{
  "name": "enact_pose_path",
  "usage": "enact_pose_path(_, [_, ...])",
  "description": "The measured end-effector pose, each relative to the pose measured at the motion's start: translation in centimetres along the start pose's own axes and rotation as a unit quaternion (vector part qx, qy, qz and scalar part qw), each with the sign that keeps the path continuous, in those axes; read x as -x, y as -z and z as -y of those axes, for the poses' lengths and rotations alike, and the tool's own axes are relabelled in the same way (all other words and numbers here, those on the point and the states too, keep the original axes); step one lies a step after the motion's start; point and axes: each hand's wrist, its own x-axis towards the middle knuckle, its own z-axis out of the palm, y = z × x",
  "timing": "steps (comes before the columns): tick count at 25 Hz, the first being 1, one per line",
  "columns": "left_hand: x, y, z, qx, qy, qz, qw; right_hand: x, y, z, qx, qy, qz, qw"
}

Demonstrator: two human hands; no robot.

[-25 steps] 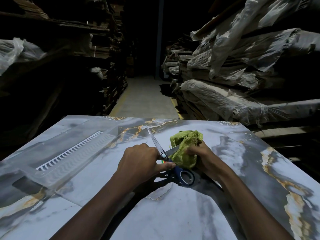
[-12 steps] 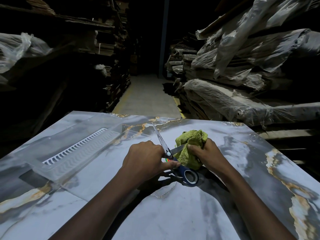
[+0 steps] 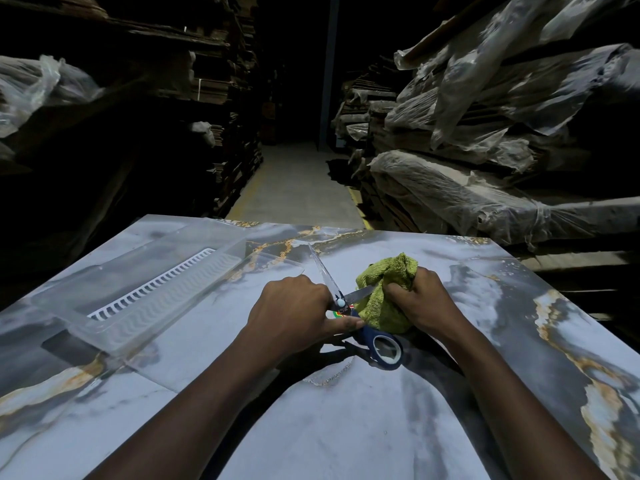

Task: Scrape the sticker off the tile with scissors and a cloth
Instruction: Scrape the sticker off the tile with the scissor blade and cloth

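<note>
**Change.** Almost none. Your left hand (image 3: 294, 313) and right hand (image 3: 422, 299) sit as they did a second ago; only the view has drifted.

**Left grip.** Closed over the scissors (image 3: 341, 302) near the pivot, with the thumb along the blue handle. The blades are spread wide, and one points away from you.

**Right grip.** Curled tight round the bunched green cloth (image 3: 381, 289), pressing it onto the tip of the other blade.

**Meaning (a judgement).** You look to be wiping the blade clean, not scraping. No further progress on the sticker shows in this interval.

**Tile (image 3: 346, 427).** It lies flat under both hands and serves as the surface. It is glossy grey-white marble with gold veins.

**Sticker.** A small red, green and orange patch (image 3: 341, 311) sits just below the pivot, beside your thumb. You cannot tell from here whether it is on the tile or on the scissors.

**Also present.** A clear plastic tray (image 3: 138, 299) stands on the tile to your left, apart from both hands.
</note>
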Motion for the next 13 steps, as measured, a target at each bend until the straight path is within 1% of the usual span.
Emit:
enact_pose_path(6, [-0.06,0.03,-0.21,-0.017,0.004,-0.001,1.0,0.05,0.54,-0.06,0.018,0.008,0.011,1.0])
enact_pose_path(13, [-0.15,0.2,-0.3,0.004,-0.002,0.011,1.0,0.19,0.92,0.62,0.06,0.045,0.016,0.997])
